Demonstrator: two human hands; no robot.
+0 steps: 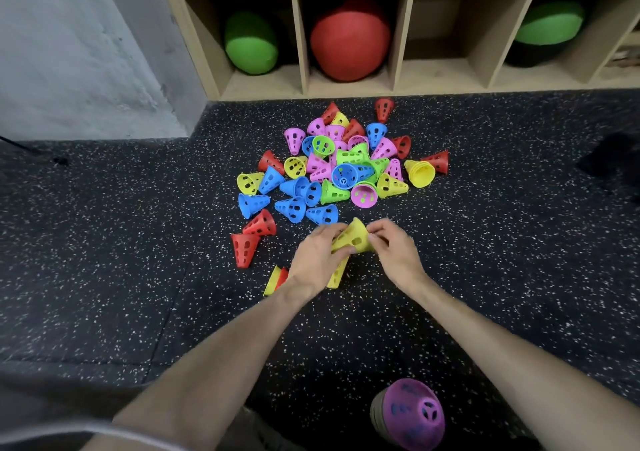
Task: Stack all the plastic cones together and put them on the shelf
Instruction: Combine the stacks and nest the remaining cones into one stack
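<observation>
A purple cone stack (pixel 410 414) is seen nearest the camera, at the lower right of the frame, lying on the speckled dark floor (pixel 138 260) with its narrow top turned toward the lens. Across the top of the frame a wooden shelf (pixel 401 34) is set against the wall, its cubbies being filled by a red ball (pixel 349 38) at the centre, a green ball (pixel 251 43) to the left and a second green ball (pixel 549 24) at the upper right. In the middle of the frame a loose heap of cones (pixel 343 170) in red, blue, yellow, green and pink is spread on the floor just below the shelf, most of them tipped on their sides. Two red cones (pixel 251 239) are found at the heap's lower left edge, touching each other. Just below the heap a yellow cone (pixel 353 237) is held between both hands: it is gripped on its left side by the curled fingers of the left hand (pixel 317 254) and pinched at its right side by the fingertips of the right hand (pixel 393 248). A further yellow cone (pixel 336 275) lies under the left hand, and a small yellow and red pair (pixel 276 280) lies beside the left wrist.
</observation>
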